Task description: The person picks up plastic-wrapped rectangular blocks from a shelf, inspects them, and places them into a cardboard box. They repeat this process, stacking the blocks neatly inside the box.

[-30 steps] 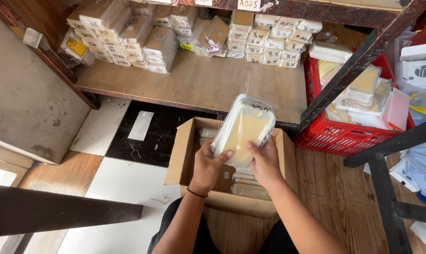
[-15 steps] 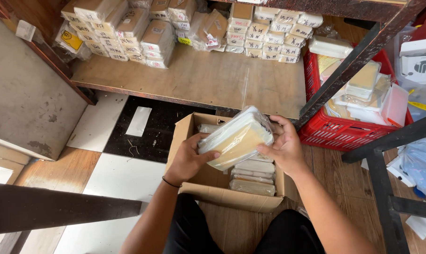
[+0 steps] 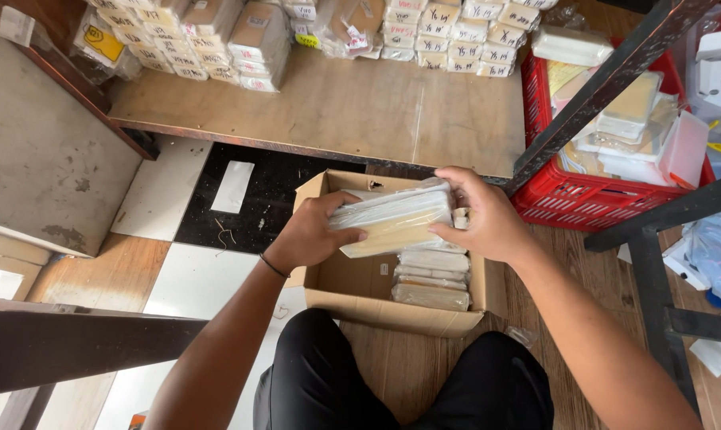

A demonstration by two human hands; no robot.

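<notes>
1. The wrapped packet (image 3: pixel 394 223) has come down flat since half a second ago, now low over the cardboard box (image 3: pixel 376 306).
2. Left hand (image 3: pixel 309 236) grips its left end, right hand (image 3: pixel 484 219) its right.
3. Three similar packets (image 3: pixel 432 279) lie stacked inside, right side.
4. One red crate (image 3: pixel 595 195) stands far right.

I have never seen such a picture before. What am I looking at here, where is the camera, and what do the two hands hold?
There is no machine; a person works with bare hands. The camera sits on the person's head and looks down. The left hand and right hand together hold a flat plastic-wrapped packet over an open cardboard box on the floor. More wrapped packets lie in the box. Behind it, a wooden shelf carries stacked packets, and a red crate stands to the right.
</notes>
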